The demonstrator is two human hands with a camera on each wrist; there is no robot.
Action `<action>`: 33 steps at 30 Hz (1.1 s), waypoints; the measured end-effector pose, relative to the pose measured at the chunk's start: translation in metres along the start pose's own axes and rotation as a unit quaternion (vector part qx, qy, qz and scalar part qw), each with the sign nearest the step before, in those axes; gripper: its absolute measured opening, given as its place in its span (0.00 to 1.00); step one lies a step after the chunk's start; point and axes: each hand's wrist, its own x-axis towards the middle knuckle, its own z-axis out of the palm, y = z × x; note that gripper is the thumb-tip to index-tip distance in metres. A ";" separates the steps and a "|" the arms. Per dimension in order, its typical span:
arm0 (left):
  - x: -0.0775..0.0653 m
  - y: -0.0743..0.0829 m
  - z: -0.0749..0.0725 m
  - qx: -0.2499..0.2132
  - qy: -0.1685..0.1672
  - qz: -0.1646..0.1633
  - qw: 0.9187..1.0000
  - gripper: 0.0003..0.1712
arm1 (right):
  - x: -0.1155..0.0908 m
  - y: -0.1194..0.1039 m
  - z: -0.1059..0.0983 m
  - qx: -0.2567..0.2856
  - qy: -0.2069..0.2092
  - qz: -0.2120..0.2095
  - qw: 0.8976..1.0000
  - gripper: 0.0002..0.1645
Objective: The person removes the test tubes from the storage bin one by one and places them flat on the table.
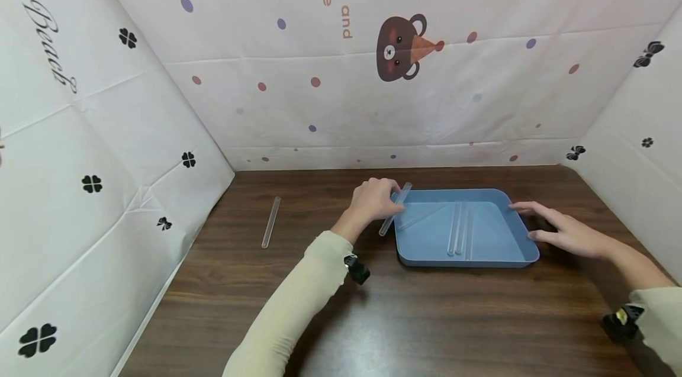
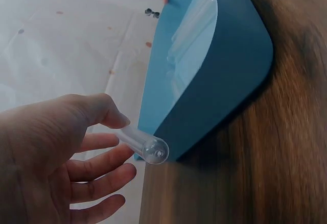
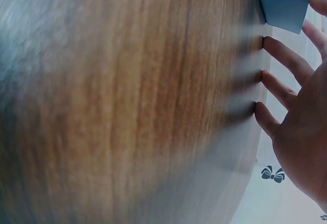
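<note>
My left hand (image 1: 373, 199) pinches a clear test tube (image 1: 388, 224) between thumb and fingers at the left rim of the blue tray (image 1: 490, 263). Tilted, the tube overlaps the tray's corner in the head view. Its rounded end (image 2: 156, 150) points toward the camera in the left wrist view. Several more clear tubes (image 1: 459, 229) lie inside the tray, one of them slanted (image 1: 423, 215) near the left wall. At the tray's right side, my right hand (image 1: 572, 235) rests its extended fingers on the rim, and other fingertips (image 3: 265, 76) meet the wooden tabletop.
Another clear tube (image 1: 270, 223) lies on the brown wooden table (image 1: 426, 318), left of the left hand. White printed cloth (image 1: 319, 105) stands as walls behind the table and on both sides. Each wrist wears a small black camera (image 1: 357, 269).
</note>
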 end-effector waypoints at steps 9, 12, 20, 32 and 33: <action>-0.009 -0.025 -0.011 -0.036 0.012 -0.022 0.999 0.23 | 0.000 0.000 -0.001 -0.005 0.000 0.000 1.000 0.38; -0.011 -0.036 -0.014 -0.043 0.016 -0.026 0.999 0.23 | 0.000 -0.001 -0.001 -0.007 0.001 0.001 1.000 0.37; -0.020 -0.058 -0.021 -0.042 0.029 -0.046 0.998 0.22 | -0.001 -0.001 0.000 -0.017 -0.001 0.006 1.000 0.37; -0.032 -0.088 -0.031 -0.040 0.040 -0.076 0.996 0.22 | -0.001 -0.001 -0.001 -0.016 -0.002 0.010 1.000 0.37; -0.033 -0.091 -0.032 -0.039 0.042 -0.080 0.995 0.22 | -0.001 -0.001 -0.001 -0.017 -0.002 0.011 1.000 0.37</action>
